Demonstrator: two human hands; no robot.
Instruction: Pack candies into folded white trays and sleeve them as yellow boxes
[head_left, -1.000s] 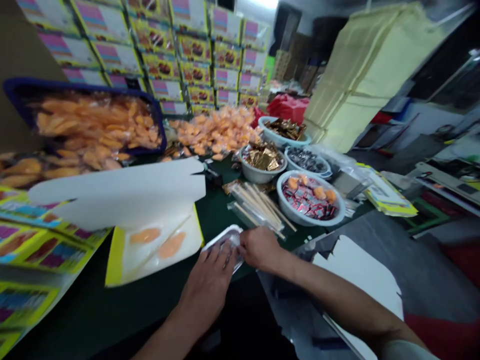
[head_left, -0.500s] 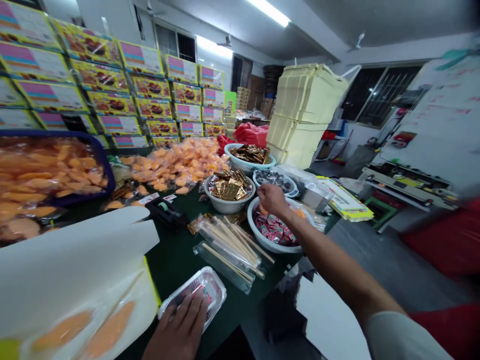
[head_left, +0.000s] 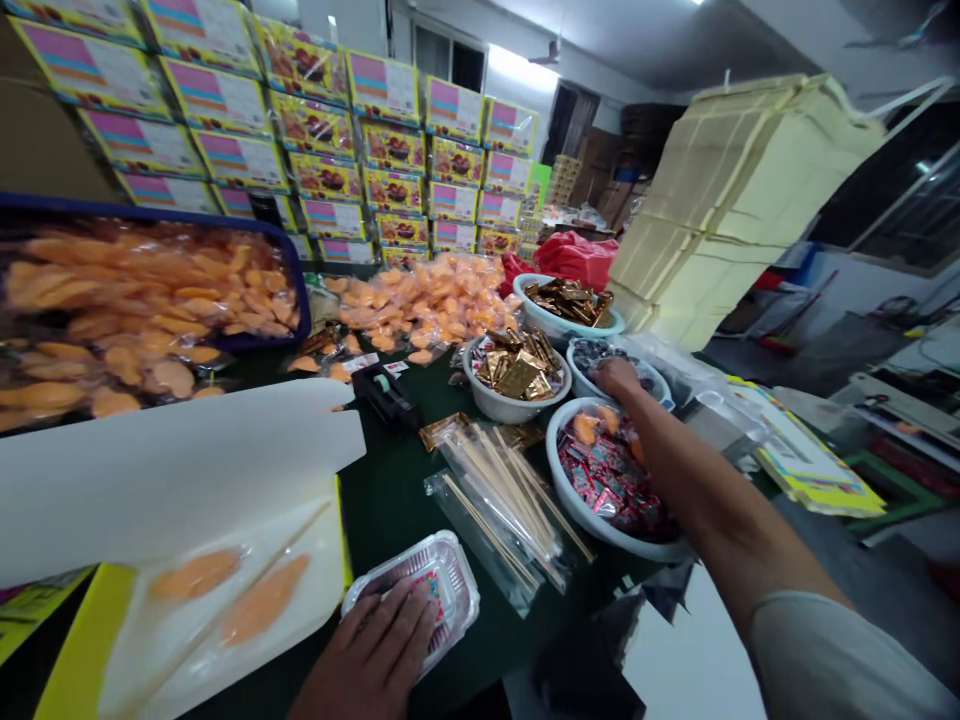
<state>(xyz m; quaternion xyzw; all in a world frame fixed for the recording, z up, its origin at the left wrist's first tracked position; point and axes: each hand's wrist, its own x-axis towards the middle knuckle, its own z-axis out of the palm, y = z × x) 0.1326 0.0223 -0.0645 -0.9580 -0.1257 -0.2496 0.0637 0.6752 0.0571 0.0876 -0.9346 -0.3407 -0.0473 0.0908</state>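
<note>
"Tray at six o'clock?"

"Yes, on the worktop, with the left hand lying across it, fingers extended. The right hand is well apart, in a bowl at one o'clock from the tray. Its fingertips are hidden; whether it grips anything, nobody can tell."

"Doing that well?"

"Probably a steady left palm and a light pinch, disturbing little else."

"Counts?"

"One tray, four bowls, one tape dispenser, two orange pieces in the open carton."
</note>
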